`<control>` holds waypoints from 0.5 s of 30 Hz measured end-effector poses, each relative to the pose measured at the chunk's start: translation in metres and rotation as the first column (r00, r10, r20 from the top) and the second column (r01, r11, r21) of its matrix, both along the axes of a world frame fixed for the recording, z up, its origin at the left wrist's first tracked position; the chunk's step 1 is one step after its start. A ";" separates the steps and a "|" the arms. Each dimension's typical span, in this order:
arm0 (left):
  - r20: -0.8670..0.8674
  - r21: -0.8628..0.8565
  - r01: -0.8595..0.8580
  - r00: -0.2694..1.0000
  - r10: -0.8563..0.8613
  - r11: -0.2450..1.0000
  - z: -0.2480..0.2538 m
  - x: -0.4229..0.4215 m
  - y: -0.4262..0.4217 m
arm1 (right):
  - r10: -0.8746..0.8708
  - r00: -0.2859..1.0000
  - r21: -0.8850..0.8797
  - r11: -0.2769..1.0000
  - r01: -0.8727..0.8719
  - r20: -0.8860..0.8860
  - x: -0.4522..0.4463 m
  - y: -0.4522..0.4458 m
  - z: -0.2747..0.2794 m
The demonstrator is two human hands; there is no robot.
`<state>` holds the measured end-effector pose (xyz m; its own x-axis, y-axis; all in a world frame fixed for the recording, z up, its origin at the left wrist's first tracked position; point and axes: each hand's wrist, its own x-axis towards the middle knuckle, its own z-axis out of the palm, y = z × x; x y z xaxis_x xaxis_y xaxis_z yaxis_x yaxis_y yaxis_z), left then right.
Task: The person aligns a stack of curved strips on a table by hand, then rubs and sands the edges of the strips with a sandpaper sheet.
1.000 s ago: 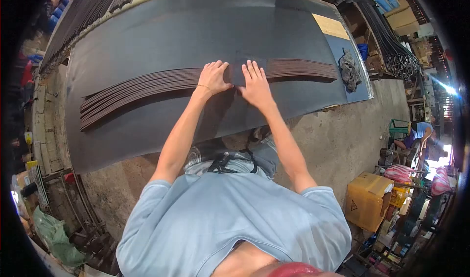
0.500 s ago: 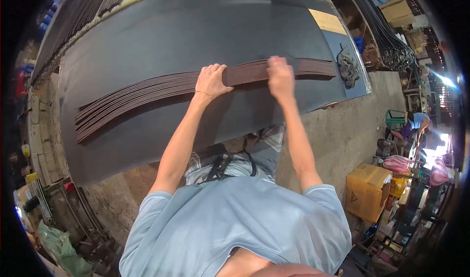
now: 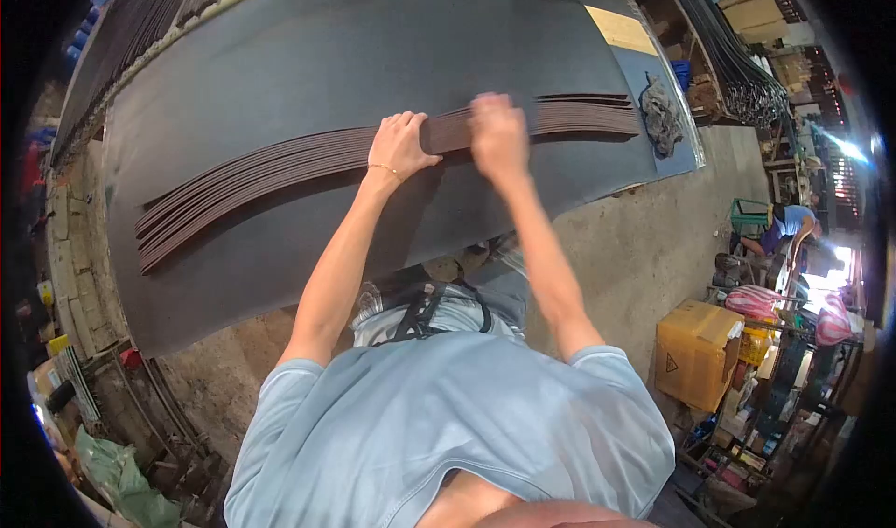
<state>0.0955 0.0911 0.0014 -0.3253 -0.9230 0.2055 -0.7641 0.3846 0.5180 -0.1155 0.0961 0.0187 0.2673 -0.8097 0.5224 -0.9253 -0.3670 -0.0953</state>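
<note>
**Hands on a row of brown strips (image 3: 280, 162)**

The left hand (image 3: 399, 145) grips the brown strips near their middle, thumb on the near edge, fingers over the far one. The right hand (image 3: 498, 136), blurred, is over them just beside it; whether it grips cannot be told. The strips lie in a long curve across the dark-topped desk (image 3: 327, 62). Near their right end sits a crumpled grey cloth (image 3: 662, 118). Beyond the desk are a cardboard box (image 3: 695, 355) and, farther off, another person (image 3: 796, 220) in blue.
</note>
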 end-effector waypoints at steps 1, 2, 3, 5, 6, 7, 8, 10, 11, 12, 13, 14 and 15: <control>-0.026 -0.011 -0.021 0.999 0.020 1.000 -0.006 0.002 0.000 | 0.178 0.983 -0.047 0.983 -0.175 0.049 0.029 0.013 -0.011; -0.049 -0.068 -0.019 0.999 0.016 0.998 -0.019 0.003 -0.003 | 0.256 0.965 -0.051 0.966 -0.253 0.065 0.027 0.015 -0.015; -0.040 -0.062 -0.021 0.999 0.018 0.998 -0.019 0.005 -0.001 | 0.330 0.940 -0.045 0.944 -0.327 0.084 0.020 0.019 -0.017; -0.041 -0.046 -0.009 0.999 0.007 0.999 -0.009 0.002 0.000 | 0.167 0.984 -0.003 0.986 -0.167 0.063 -0.040 0.001 0.004; 0.014 0.008 -0.010 1.000 0.010 1.000 -0.002 0.001 0.001 | 0.008 0.997 0.024 1.000 -0.009 0.077 -0.094 -0.018 -0.014; 0.008 0.009 -0.008 1.000 0.008 1.000 0.001 0.001 0.001 | -0.153 0.985 0.047 0.988 0.150 0.080 -0.131 -0.032 -0.033; 0.020 0.011 -0.016 1.000 0.016 1.000 0.002 0.001 0.001 | -0.154 0.986 0.044 0.988 0.151 0.071 -0.124 -0.030 -0.026; 0.007 -0.036 -0.019 1.000 0.020 0.999 -0.003 0.001 0.002 | -0.217 0.974 0.109 0.972 0.210 0.060 -0.069 -0.015 -0.003; 0.003 -0.045 -0.018 1.000 0.018 0.999 -0.010 0.000 -0.002 | -0.062 0.995 0.127 0.991 0.051 0.082 -0.022 -0.001 0.008; -0.019 -0.052 -0.028 0.999 0.027 0.998 -0.018 0.001 -0.001 | 0.148 0.987 0.052 0.987 -0.151 0.057 0.019 0.017 0.010; -0.034 -0.063 -0.039 0.999 0.036 0.997 -0.015 0.003 -0.001 | 0.149 0.987 0.049 0.987 -0.152 0.064 0.018 0.017 0.007; -0.061 -0.048 -0.019 0.998 0.016 0.999 -0.013 0.005 0.000 | 0.226 0.967 0.104 0.966 -0.238 0.117 0.014 0.017 0.002; -0.055 -0.025 0.004 0.998 -0.005 1.000 -0.008 0.005 0.000 | 0.301 0.938 0.153 0.932 -0.328 0.172 0.005 0.016 -0.003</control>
